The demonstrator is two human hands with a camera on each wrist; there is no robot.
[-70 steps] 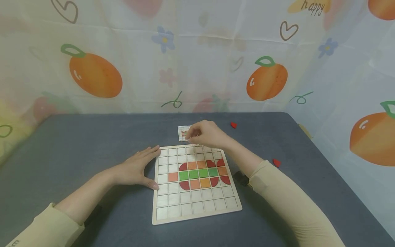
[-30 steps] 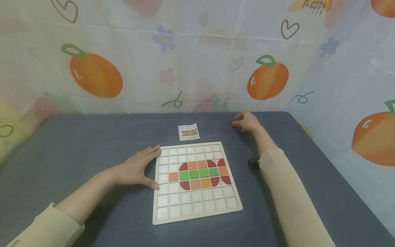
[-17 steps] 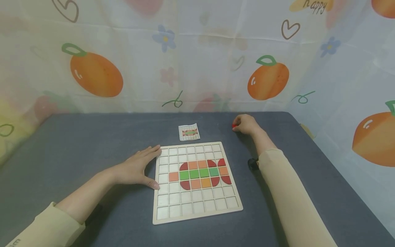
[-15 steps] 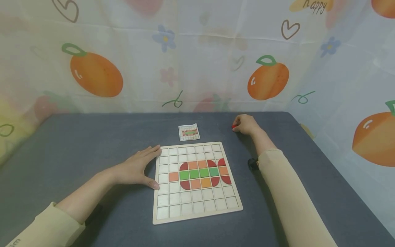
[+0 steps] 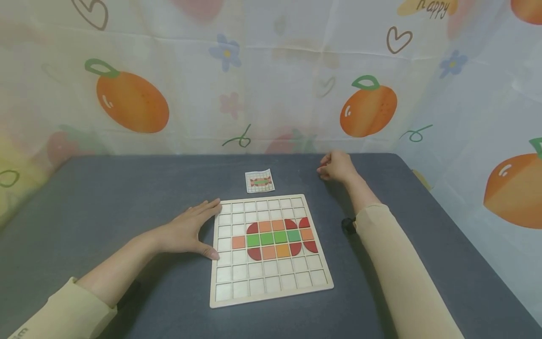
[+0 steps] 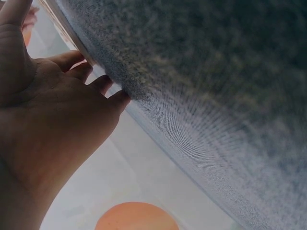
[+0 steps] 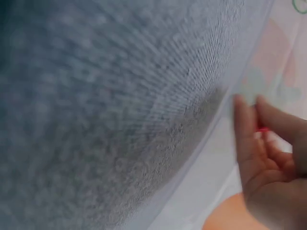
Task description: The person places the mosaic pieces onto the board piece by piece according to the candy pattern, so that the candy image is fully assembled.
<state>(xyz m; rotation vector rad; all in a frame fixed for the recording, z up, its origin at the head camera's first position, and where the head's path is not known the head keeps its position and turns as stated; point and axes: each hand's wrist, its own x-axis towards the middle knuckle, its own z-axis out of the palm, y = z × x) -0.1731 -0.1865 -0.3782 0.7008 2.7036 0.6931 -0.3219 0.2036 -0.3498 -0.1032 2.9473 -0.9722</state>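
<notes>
My left hand (image 5: 185, 231) rests with spread fingers along the left edge of a wooden grid board (image 5: 271, 284); its fingers (image 6: 103, 85) also show at the board's edge in the left wrist view. Coloured tiles sit in the board: green squares (image 5: 267, 238), orange squares (image 5: 268, 253) and red quarter-round tiles (image 5: 254, 254), forming a candy shape. Beyond the board at the right, my right hand (image 5: 337, 166) pinches a small red tile (image 7: 262, 129) between thumb and fingers, raised off the table in the right wrist view. Most of this tile is hidden by the fingers.
Behind the board lies a small paper card (image 5: 259, 181) printed with a candy pattern on a grid. The dark grey table (image 5: 127, 188) meets a fruit-patterned curtain (image 5: 271, 94) at its far edge. My right sleeve (image 5: 398, 254) covers part of the table's right side.
My right hand has moved from over the card to the far right, taken hold of the red tile there and lifted it slightly. The left hand has kept its place on the board.
</notes>
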